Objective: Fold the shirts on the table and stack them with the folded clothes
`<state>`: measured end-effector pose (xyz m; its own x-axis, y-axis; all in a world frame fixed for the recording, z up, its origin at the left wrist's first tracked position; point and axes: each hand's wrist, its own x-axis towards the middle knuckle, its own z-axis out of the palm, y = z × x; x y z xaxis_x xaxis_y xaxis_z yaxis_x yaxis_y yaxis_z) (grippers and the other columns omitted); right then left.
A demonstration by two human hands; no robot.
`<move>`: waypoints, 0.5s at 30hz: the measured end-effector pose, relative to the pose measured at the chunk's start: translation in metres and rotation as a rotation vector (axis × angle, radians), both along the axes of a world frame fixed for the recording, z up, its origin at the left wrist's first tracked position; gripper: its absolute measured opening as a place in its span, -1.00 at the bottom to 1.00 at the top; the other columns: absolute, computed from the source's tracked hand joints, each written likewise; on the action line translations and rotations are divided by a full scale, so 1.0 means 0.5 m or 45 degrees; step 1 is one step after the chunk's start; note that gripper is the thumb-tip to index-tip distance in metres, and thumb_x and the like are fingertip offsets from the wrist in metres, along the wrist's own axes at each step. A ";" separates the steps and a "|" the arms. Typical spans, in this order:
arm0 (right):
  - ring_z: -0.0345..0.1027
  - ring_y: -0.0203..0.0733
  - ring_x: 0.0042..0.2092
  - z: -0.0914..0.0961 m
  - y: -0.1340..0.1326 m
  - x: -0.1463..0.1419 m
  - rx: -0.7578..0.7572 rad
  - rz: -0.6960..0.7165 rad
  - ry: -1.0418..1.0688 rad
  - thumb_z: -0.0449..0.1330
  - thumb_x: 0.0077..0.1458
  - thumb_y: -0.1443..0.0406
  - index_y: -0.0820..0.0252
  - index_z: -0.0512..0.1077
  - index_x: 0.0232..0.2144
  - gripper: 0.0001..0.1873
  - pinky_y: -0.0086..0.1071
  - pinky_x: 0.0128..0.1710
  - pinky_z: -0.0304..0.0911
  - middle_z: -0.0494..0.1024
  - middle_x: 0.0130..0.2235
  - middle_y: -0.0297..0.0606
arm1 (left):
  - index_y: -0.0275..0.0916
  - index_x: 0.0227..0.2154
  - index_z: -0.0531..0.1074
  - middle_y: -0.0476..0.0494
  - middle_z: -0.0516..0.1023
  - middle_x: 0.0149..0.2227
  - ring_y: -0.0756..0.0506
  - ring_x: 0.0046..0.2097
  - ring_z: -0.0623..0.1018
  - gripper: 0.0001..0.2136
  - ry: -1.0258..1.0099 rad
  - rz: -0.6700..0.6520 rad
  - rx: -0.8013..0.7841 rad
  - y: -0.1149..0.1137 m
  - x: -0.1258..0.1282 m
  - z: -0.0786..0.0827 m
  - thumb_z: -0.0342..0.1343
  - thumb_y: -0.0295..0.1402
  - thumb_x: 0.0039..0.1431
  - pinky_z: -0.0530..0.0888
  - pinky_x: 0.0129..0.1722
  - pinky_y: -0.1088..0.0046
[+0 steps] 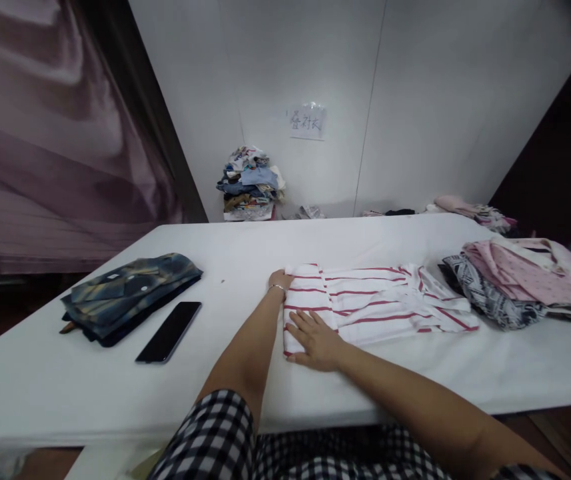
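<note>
A white shirt with red stripes lies on the table in front of me, its left part folded over into a straight-edged panel. My left hand touches the far left corner of this shirt; its fingers are too small and hidden to make out. Flat on the near left part of the fabric rests my right hand, open with fingers spread. The shirt's right end is loosely bunched.
A folded plaid shirt and a black phone lie at the left on the white table. Pink and patterned garments are heaped at the right. Behind the table stands a clothes pile by the wall.
</note>
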<state>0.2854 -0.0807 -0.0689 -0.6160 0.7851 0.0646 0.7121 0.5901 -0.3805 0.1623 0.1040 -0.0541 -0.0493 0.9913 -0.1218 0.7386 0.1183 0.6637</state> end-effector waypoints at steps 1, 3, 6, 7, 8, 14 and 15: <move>-0.37 0.02 0.35 0.002 0.001 0.001 0.009 -0.003 0.000 -0.13 0.17 -0.15 0.28 0.02 0.29 -0.16 -0.04 0.30 -0.43 -0.14 0.34 0.01 | -0.27 -0.26 0.53 -0.20 0.61 -0.24 -0.12 -0.22 0.57 -0.78 -0.005 0.005 0.001 0.000 0.000 -0.003 0.15 -0.35 0.00 0.39 -0.33 0.52; -0.36 0.02 0.35 0.005 0.001 0.001 0.030 -0.016 0.004 -0.13 0.17 -0.15 0.29 0.03 0.29 -0.17 -0.04 0.30 -0.42 -0.13 0.34 0.02 | -0.29 -0.27 0.53 -0.23 0.61 -0.21 -0.13 -0.19 0.57 -0.79 -0.017 0.006 0.000 -0.001 -0.001 -0.005 0.14 -0.37 0.02 0.39 -0.33 0.52; -0.33 0.05 0.35 0.007 -0.001 0.000 0.057 -0.017 0.007 -0.11 0.18 -0.14 0.29 0.04 0.28 -0.18 -0.02 0.29 -0.38 -0.09 0.33 0.03 | -0.30 -0.27 0.53 -0.24 0.60 -0.20 -0.14 -0.16 0.57 -0.79 -0.031 0.011 -0.009 -0.004 -0.004 0.003 0.10 -0.32 0.09 0.40 -0.31 0.52; -0.31 0.06 0.35 0.008 -0.002 0.000 0.066 -0.016 0.006 -0.10 0.17 -0.14 0.29 0.05 0.28 -0.18 -0.01 0.29 -0.36 -0.08 0.33 0.03 | -0.30 -0.28 0.53 -0.25 0.61 -0.20 -0.14 -0.16 0.57 -0.77 -0.034 0.014 -0.016 -0.005 -0.005 0.009 0.07 -0.28 0.12 0.40 -0.31 0.51; -0.29 0.07 0.34 0.009 -0.002 -0.001 0.074 -0.016 0.003 -0.09 0.17 -0.14 0.29 0.06 0.27 -0.18 0.00 0.28 -0.34 -0.06 0.33 0.02 | -0.31 -0.29 0.53 -0.26 0.61 -0.22 -0.15 -0.16 0.57 -0.75 -0.036 0.017 -0.025 -0.008 -0.006 0.016 0.04 -0.25 0.15 0.41 -0.30 0.50; -0.23 0.06 0.33 0.017 -0.001 -0.001 0.105 -0.023 -0.005 -0.08 0.16 -0.14 0.27 0.09 0.26 -0.20 -0.01 0.27 -0.29 -0.02 0.32 -0.02 | -0.31 -0.37 0.50 -0.24 0.59 -0.41 -0.15 -0.30 0.58 -0.60 -0.071 -0.001 -0.134 -0.058 -0.021 0.047 -0.11 -0.12 0.24 0.44 -0.41 0.45; -0.23 0.05 0.33 0.018 -0.001 -0.001 0.106 -0.020 -0.004 -0.08 0.16 -0.14 0.27 0.09 0.26 -0.20 -0.01 0.28 -0.30 -0.02 0.32 -0.02 | -0.30 -0.36 0.49 -0.22 0.59 -0.41 -0.13 -0.32 0.58 -0.62 -0.082 -0.007 -0.157 -0.071 -0.026 0.048 -0.11 -0.12 0.24 0.43 -0.43 0.46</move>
<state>0.2847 -0.0810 -0.0599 -0.6041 0.7866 0.1278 0.7226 0.6083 -0.3282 0.1492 0.0684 -0.0302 -0.0320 0.9689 -0.2453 0.6961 0.1977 0.6902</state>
